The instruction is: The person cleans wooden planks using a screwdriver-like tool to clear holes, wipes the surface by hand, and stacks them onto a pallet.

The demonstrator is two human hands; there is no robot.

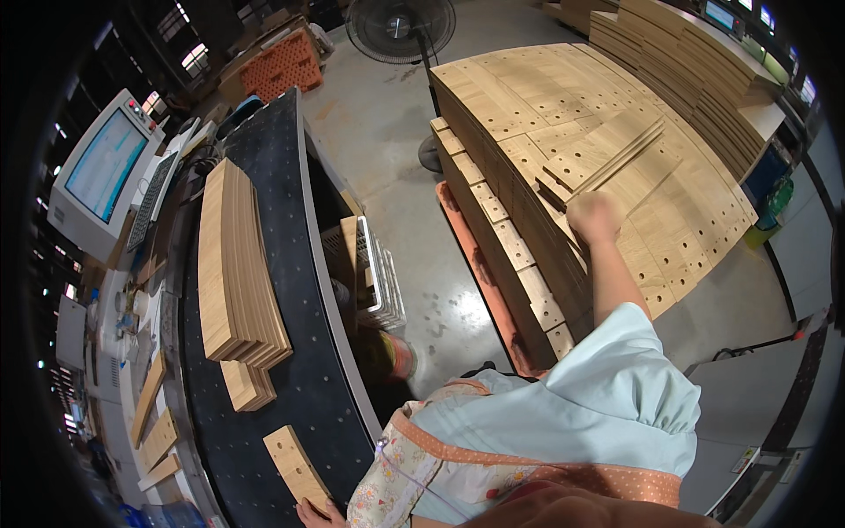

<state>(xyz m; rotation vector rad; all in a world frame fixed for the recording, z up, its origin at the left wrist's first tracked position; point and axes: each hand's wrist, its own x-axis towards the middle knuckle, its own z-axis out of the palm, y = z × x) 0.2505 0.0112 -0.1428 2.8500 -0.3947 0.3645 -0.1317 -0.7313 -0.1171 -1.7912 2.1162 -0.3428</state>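
Note:
At the lower edge, my left hand (320, 514) has its fingers closed around the near end of a short wooden board (297, 464) with drilled holes, over the black work table. My right arm reaches out to a broad stack of drilled wooden panels (546, 88). There my right hand (595, 216) is smeared by motion, and its fingers cannot be made out. It is beside a few loose wooden boards (607, 157) lying on top of the stack. Farther up the black table stands a neat pile of long wooden boards (231, 264), with a smaller pile of short blocks (247, 385) at its near end.
The black table (326, 387) has a metal rim. A monitor (106, 172) and keyboard (151, 201) sit at left. A white plastic crate (385, 286) stands between table and stack. An orange pallet (480, 282) supports the stack; a floor fan (400, 28) is beyond.

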